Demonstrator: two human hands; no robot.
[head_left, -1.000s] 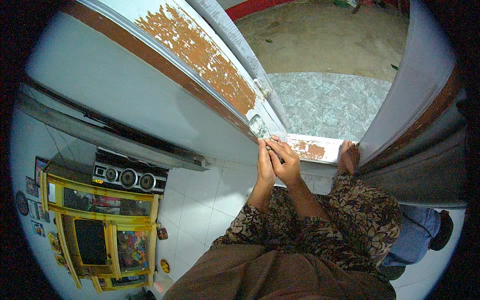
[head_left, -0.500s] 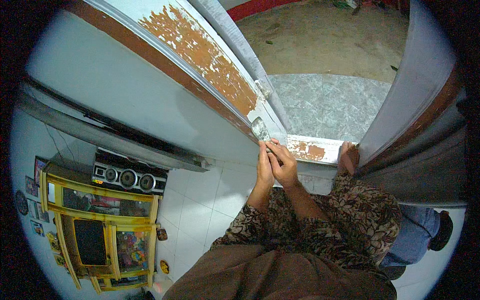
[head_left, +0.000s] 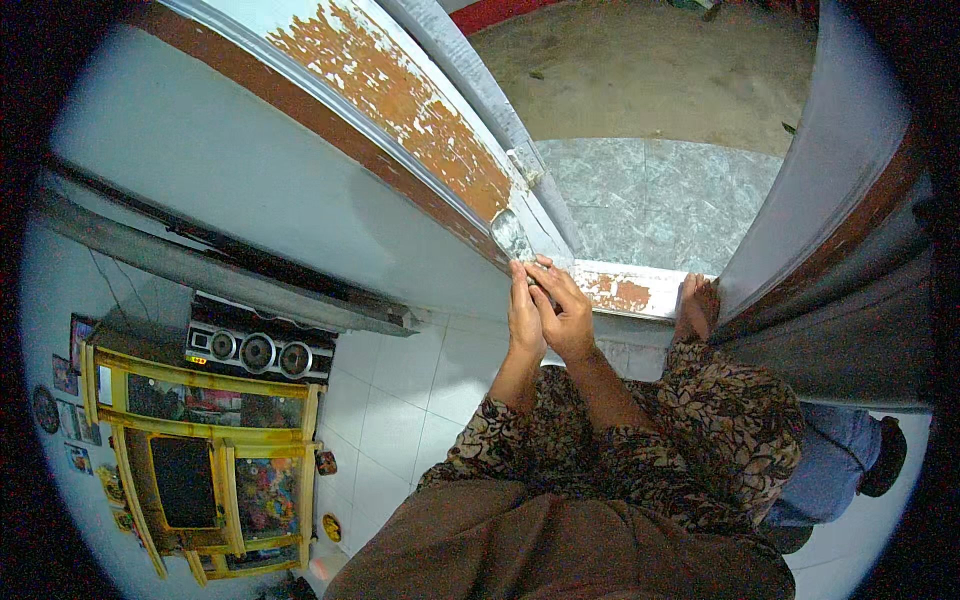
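A scraper [head_left: 511,234] with a broad blade, smeared white, is held in both hands. My left hand [head_left: 525,318] is closed along its handle, and my right hand [head_left: 566,308] wraps it from the right; the handle is mostly hidden between them. Its blade lies against the lower part of a white door frame [head_left: 546,232]. Higher up that frame, the white paint has come off in a large patchy area of orange-brown surface [head_left: 400,110]. Flakes of white remain scattered within this patch.
A white sill [head_left: 590,280] with worn brown spots crosses the doorway bottom, a bare foot [head_left: 697,303] resting at its right end. Grey marbled tiles [head_left: 650,195] lie beyond. A yellow cabinet [head_left: 215,400] stands at left; a person in blue trousers [head_left: 822,460] is at right.
Both hands and the scraper have shifted slightly up and to the left along the door frame. The grip looks the same.
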